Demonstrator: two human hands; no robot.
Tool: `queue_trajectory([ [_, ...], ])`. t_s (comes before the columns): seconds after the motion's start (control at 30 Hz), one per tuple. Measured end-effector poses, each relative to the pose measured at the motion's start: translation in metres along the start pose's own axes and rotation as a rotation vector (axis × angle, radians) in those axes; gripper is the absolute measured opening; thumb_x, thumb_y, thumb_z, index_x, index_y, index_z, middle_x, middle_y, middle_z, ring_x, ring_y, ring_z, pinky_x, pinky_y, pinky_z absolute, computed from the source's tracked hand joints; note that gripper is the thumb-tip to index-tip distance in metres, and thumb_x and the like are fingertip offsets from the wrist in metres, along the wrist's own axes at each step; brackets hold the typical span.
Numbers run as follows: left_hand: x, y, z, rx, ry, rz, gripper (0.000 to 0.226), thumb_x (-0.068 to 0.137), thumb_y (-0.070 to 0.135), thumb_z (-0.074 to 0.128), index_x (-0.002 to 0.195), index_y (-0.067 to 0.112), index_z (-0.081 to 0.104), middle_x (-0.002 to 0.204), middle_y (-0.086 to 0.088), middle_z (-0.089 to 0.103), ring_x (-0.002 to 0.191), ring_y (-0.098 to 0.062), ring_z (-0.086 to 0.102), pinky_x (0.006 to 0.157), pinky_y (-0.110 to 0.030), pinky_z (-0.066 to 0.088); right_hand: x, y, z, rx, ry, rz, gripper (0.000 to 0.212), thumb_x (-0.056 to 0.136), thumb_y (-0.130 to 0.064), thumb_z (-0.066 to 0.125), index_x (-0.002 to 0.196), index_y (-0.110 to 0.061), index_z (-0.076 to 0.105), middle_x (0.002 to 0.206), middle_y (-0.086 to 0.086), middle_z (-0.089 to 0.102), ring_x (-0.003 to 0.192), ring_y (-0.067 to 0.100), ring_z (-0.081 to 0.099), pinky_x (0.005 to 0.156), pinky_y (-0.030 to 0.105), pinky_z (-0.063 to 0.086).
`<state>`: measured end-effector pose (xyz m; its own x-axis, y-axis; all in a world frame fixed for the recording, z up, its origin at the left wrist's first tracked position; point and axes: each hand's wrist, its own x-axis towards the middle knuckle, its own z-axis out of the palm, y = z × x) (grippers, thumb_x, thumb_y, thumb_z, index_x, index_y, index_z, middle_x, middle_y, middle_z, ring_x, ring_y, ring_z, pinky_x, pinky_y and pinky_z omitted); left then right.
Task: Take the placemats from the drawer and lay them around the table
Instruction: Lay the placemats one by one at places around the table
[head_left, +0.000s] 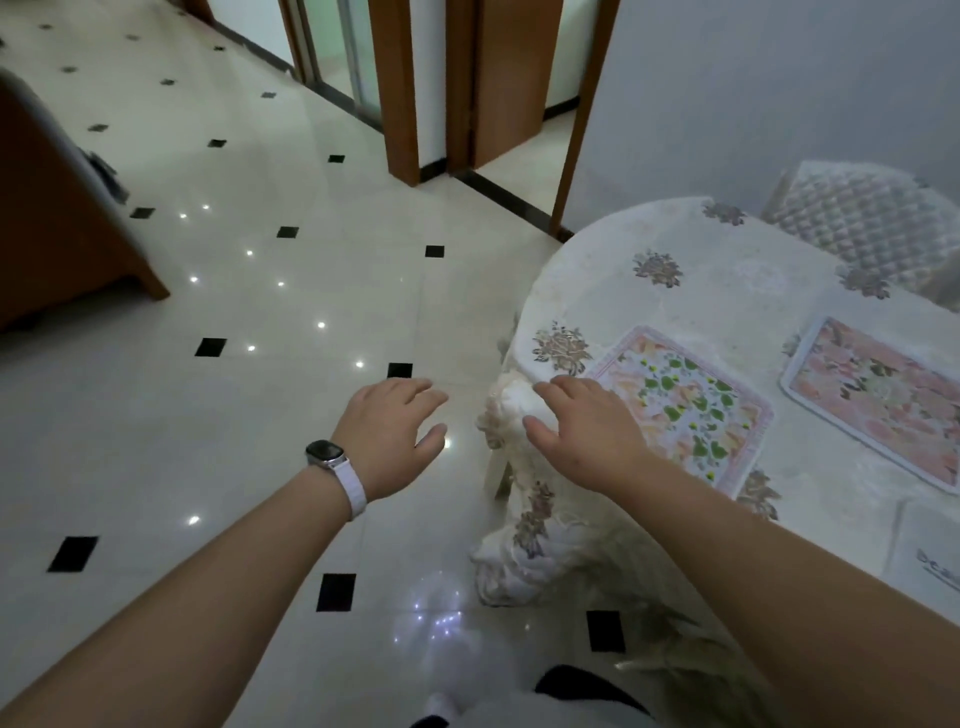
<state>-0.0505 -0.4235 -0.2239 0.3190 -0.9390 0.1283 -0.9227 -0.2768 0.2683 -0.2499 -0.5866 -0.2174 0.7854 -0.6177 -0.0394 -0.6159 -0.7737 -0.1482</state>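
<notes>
The pink placemat (878, 395) and lettered sheet (930, 551) run off the right edge.

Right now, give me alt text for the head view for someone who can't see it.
A green-leafed placemat and a pink placemat lie on a round cloth-covered table. Both hands reach forward open and empty: the right hand at the table's edge beside the green-leafed placemat, the left hand over the tiled floor.

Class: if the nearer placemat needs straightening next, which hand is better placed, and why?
Right. The right hand hovers open at the edge of the table, beside the nearer placemat. The left hand, also open, is over the floor, away from the table.
</notes>
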Motion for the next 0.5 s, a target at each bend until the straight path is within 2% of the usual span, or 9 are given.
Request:
queue_trajectory([
  [0.17, 0.013, -0.04, -0.014, 0.021, 0.017, -0.085, 0.039, 0.087, 0.036, 0.06, 0.122, 0.019, 0.066, 0.129, -0.009, 0.062, 0.119, -0.029, 0.055, 0.096, -0.042, 0.039, 0.042, -0.019, 0.006, 0.044, -0.023, -0.022, 0.054, 0.094, -0.053, 0.043, 0.138, -0.023, 0.05, 0.139, 0.0, 0.051, 0.126, 0.024, 0.044, 0.101, 0.04, 0.037],
  [0.27, 0.026, -0.068, -0.015, 0.04, 0.021, -0.126, 0.046, 0.085, 0.041, 0.053, 0.124, 0.019, 0.065, 0.128, -0.008, 0.062, 0.118, -0.028, 0.056, 0.097, -0.043, 0.039, 0.077, -0.023, 0.012, 0.057, -0.051, -0.04, 0.056, 0.094, -0.055, 0.041, 0.141, -0.024, 0.047, 0.143, 0.0, 0.049, 0.13, 0.023, 0.042, 0.106, 0.04, 0.036],
  [0.4, 0.055, -0.115, -0.012, 0.054, 0.013, -0.192, 0.056, 0.083, 0.049, 0.041, 0.124, 0.018, 0.064, 0.127, -0.009, 0.062, 0.117, -0.029, 0.057, 0.096, -0.046, 0.041, 0.143, -0.028, 0.022, 0.089, -0.04, -0.053, 0.057, 0.094, -0.055, 0.042, 0.141, -0.023, 0.048, 0.143, 0.0, 0.048, 0.13, 0.022, 0.042, 0.104, 0.04, 0.037],
  [0.5, 0.089, -0.149, -0.013, 0.069, 0.0, -0.238, 0.053, 0.084, 0.047, 0.044, 0.124, 0.018, 0.064, 0.128, -0.009, 0.062, 0.118, -0.029, 0.056, 0.097, -0.046, 0.04, 0.2, -0.03, 0.029, 0.11, -0.039, -0.09, 0.055, 0.095, -0.053, 0.043, 0.14, -0.023, 0.048, 0.141, 0.0, 0.05, 0.128, 0.022, 0.045, 0.103, 0.039, 0.039],
])
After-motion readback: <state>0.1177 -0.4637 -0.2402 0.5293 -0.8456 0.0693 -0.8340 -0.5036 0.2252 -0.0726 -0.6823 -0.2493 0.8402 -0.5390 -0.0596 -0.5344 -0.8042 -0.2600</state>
